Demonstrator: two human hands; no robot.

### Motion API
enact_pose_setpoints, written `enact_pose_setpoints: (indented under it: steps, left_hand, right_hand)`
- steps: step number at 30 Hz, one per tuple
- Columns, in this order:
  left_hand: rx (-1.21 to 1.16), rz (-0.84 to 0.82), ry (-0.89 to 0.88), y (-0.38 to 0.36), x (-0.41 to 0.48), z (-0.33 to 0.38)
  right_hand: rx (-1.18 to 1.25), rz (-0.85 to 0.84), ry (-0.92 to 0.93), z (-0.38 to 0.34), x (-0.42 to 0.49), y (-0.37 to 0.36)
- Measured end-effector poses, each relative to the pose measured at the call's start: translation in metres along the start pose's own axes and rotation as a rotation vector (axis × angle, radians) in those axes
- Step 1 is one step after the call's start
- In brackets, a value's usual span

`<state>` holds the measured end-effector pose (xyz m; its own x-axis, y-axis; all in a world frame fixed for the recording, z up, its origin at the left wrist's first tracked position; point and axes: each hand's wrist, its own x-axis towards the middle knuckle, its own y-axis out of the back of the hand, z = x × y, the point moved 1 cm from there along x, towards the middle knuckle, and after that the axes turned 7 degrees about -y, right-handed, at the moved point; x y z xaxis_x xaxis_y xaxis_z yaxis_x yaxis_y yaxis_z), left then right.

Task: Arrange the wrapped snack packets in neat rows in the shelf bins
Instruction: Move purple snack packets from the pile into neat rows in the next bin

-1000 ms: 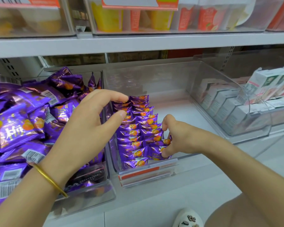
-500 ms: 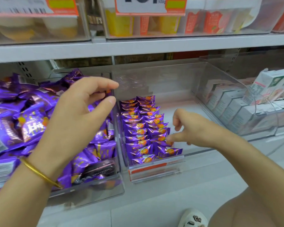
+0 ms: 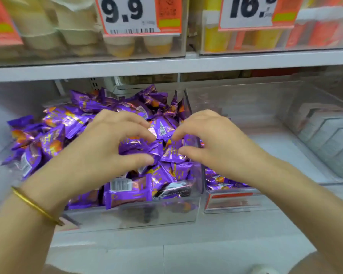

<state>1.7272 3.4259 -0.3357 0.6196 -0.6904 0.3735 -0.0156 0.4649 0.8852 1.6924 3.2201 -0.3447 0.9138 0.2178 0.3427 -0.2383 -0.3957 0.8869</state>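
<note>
l hand [image 3: 107, 147] & r hand [image 3: 210, 143] are curling over purple packets [image 3: 162, 127], grip unclear; pkts looking light, slippery, so pinching sealed ends prob best.

On the far upper shelf, the left price tag [image 3: 131, 14] reads "9.9" above a barcode. The right price tag [image 3: 251, 10] shows "16.", with its last digit cut off. Lettering on the purple snack packets [image 3: 53, 141] is too blurred to read.

Your left hand [image 3: 107, 149] and right hand [image 3: 214, 143] curl over the heap of purple packets [image 3: 53, 139] in the clear bin [image 3: 131, 214]; whether either grips one is unclear. A gold bangle [image 3: 36, 206] circles your left wrist.
</note>
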Motion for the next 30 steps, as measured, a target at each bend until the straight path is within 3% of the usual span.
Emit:
enact_pose_setpoints:
  steps: [4,7,14,17,21,25,30]
  left_hand:
    - [0.066,-0.106,0.047,-0.003,-0.013,-0.003]
    - [0.149,-0.169,0.054,-0.010,-0.012,-0.006]
    - [0.145,-0.188,-0.021,-0.019,-0.010,-0.005]
    - [0.003,-0.131,0.042,-0.016,-0.006,0.000]
    - [-0.571,0.221,0.297,-0.007,0.001,0.001]
    - [-0.909,0.364,0.360,-0.013,0.006,0.002]
    - [-1.171,0.368,0.330,-0.013,0.012,0.013]
  right_hand:
    - [-0.325,-0.262,-0.129,-0.010,0.032,-0.015]
    - [-0.422,-0.357,-0.147,-0.016,0.043,-0.026]
    - [-0.351,-0.343,-0.164,-0.014,0.046,-0.023]
    - [-0.116,-0.112,-0.154,-0.008,0.040,-0.010]
    - [0.386,0.142,-0.258,0.001,0.022,0.012]
    - [0.855,0.143,-0.347,-0.004,0.010,0.017]
    - [1.052,-0.007,-0.327,-0.018,0.010,0.007]
